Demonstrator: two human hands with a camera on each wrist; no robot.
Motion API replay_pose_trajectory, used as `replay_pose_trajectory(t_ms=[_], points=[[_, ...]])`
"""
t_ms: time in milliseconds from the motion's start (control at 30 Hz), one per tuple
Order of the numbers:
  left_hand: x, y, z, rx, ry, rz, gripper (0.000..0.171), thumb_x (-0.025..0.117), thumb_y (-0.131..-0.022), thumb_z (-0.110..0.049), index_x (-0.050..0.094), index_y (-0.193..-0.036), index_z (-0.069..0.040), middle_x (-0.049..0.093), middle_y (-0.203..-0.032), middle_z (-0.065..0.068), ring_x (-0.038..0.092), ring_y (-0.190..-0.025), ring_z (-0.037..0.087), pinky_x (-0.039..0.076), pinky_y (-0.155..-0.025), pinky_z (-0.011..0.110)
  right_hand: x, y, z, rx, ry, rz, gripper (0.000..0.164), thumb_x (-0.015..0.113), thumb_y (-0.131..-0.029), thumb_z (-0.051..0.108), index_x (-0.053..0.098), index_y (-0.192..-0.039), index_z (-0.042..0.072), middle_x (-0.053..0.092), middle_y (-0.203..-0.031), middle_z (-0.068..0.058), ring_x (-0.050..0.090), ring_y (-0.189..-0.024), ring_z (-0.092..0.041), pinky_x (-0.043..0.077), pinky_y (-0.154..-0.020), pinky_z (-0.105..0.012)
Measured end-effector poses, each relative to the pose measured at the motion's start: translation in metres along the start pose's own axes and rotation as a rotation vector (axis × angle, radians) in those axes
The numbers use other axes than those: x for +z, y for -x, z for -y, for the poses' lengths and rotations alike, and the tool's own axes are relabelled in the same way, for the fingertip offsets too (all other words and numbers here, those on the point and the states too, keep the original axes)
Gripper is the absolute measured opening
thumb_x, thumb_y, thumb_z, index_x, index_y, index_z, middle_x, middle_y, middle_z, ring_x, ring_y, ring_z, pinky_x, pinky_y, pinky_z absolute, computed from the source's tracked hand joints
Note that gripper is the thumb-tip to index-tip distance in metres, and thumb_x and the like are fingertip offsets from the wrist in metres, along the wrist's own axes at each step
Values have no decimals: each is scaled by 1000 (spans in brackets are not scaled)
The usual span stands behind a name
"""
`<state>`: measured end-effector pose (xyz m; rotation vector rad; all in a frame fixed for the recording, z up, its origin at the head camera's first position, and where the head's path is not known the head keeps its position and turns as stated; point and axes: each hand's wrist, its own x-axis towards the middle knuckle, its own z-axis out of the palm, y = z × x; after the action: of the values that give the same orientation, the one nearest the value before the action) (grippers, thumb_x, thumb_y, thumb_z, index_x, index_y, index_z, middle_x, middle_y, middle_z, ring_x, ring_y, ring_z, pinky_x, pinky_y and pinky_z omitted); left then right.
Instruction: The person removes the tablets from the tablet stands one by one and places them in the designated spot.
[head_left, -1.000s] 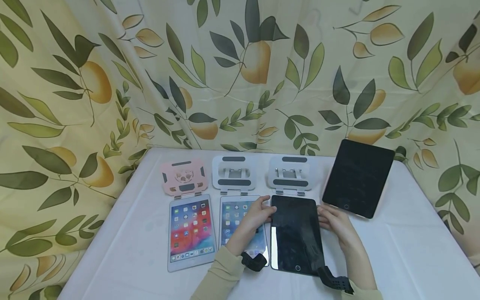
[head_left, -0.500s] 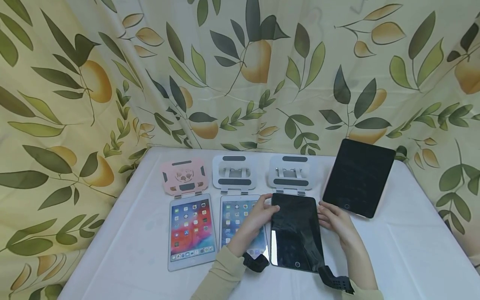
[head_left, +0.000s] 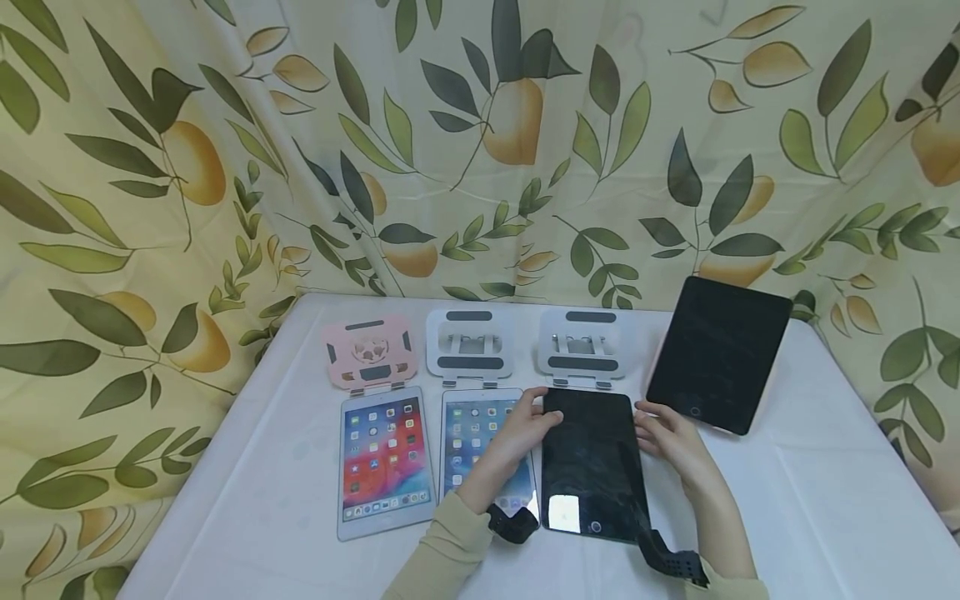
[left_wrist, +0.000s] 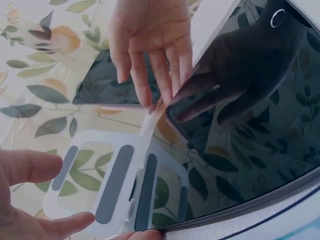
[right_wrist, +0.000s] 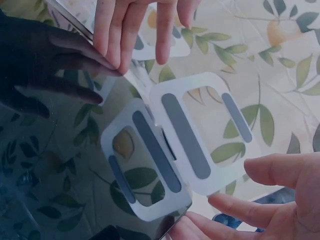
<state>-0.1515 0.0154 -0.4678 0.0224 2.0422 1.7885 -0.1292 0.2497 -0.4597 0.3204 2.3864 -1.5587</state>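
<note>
A black tablet (head_left: 592, 475) with a dark screen lies between my hands, its top edge close to the folding white stand (head_left: 581, 346) behind it. My left hand (head_left: 521, 433) is at the tablet's upper left corner, thumb extended over the glass and fingertips at the edge. At the upper right edge is my right hand (head_left: 671, 437), its fingers nearly straight and fingertips against the side. In the left wrist view the right hand (left_wrist: 155, 50) reaches down to the tablet's far edge. The right wrist view shows the stand (right_wrist: 205, 132) mirrored in the glass.
Two lit white tablets (head_left: 386, 462) lie to the left, one partly under my left forearm. Behind them are a pink stand (head_left: 370, 354) and another white stand (head_left: 469, 343). A second black tablet (head_left: 717, 354) leans upright at the right. A patterned curtain (head_left: 480, 208) hangs behind.
The black tablet has shifted slightly away from me, toward the white stand, with both hands staying at its edges. The bright reflection on its glass has shrunk toward the bottom.
</note>
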Motion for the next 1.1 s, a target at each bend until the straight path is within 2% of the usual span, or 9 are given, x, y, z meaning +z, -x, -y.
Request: replay_pose_trajectory(t_ms=[100,233,333,533,633,867,1100], points=[[0,0,0,-3,0,-9,56,56,-94,-23,36,-144,-8,54,-131,22,62,-109,30,47,-98,45,0,0,-1,-6,8,1,57,42,-102,30,33,-142,-8,48,-135,-31,63,-97,-4,56,-84,-20],[0,-1,0,1,-12,-23,55,57,-94,-22,37,-143,-8,55,-131,21,62,-109,29,47,-97,45,1,-1,-1,-11,16,0,57,42,-102,31,33,-142,-9,46,-137,-32,63,-110,-21,56,-85,-24],[1,0,-1,8,-29,-41,55,57,-93,-22,38,-143,-7,54,-131,21,60,-113,30,46,-99,46,1,-2,-1,-6,20,-4,58,41,-102,32,32,-143,-8,46,-138,-32,61,-115,-27,56,-86,-25],[4,0,-5,18,-89,-82,51,58,-94,-23,44,-141,-11,50,-138,20,49,-127,35,41,-106,52,0,-1,1,12,13,-17,59,42,-102,35,34,-143,-6,46,-138,-30,62,-110,-19,56,-84,-23],[7,-1,-5,51,-116,-94,47,58,-94,-21,47,-138,-11,52,-135,18,51,-124,34,44,-102,50,1,0,1,12,12,-21,59,43,-101,36,35,-142,-6,47,-138,-29,62,-108,-16,56,-84,-22],[14,-3,-6,126,-153,-49,42,56,-96,-20,50,-136,-10,55,-131,16,60,-114,28,53,-90,40,-4,-1,3,-18,30,-54,54,43,-101,34,40,-140,-4,57,-128,-23,60,-88,6,54,-78,-15],[20,-8,-12,177,-190,5,36,56,-96,-21,55,-130,-9,63,-120,10,63,-109,23,53,-88,32,-17,-4,3,-78,13,-102,55,46,-100,37,44,-137,-4,63,-121,-16,62,-85,8,54,-76,-14]])
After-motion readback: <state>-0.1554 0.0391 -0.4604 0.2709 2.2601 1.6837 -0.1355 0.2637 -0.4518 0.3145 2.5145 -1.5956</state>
